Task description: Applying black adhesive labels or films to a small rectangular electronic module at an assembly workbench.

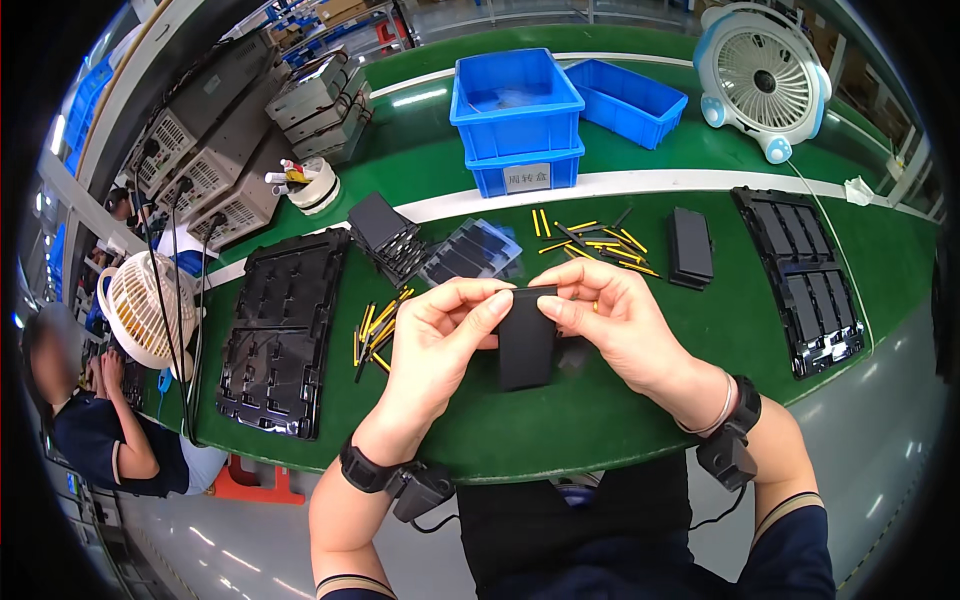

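A flat black rectangular block (526, 350) hangs upright over the table's near middle, its top edge pinched from both sides. My left hand (437, 335) is closed on its upper left corner with thumb and forefinger. At the upper right corner, my right hand (622, 325) pinches it the same way. Yellow and black strips (378, 328) lie just left of my left hand. More such strips (600, 245) are scattered beyond my right hand. Clear plastic sheets (470, 250) lie beyond the block, beside a stack of black flat pieces (385, 235).
A black moulded tray (285, 330) lies left; another (800, 280), filled with black blocks, lies right. A black block stack (690, 247) stands nearer. Blue bins (517, 120), a fan (765, 80) and a pen cup (317, 190) stand behind. A person (110, 430) sits far left.
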Demonstrator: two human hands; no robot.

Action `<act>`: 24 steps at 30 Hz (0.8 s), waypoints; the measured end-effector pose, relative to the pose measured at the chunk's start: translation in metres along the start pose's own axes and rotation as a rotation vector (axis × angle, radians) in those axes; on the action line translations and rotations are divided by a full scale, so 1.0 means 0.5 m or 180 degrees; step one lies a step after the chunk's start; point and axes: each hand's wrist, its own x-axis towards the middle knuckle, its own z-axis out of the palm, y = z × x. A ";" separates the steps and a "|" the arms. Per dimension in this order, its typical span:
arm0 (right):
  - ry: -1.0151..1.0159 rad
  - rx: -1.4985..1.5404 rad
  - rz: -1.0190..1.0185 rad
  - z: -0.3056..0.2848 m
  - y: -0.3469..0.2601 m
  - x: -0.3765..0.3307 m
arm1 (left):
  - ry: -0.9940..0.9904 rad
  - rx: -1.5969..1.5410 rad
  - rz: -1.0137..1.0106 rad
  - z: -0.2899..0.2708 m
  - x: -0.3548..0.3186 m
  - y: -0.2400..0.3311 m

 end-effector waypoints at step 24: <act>-0.0063 -0.0801 0.0056 -0.037 0.037 0.008 | 0.0079 0.0607 -0.0388 0.012 0.000 -0.019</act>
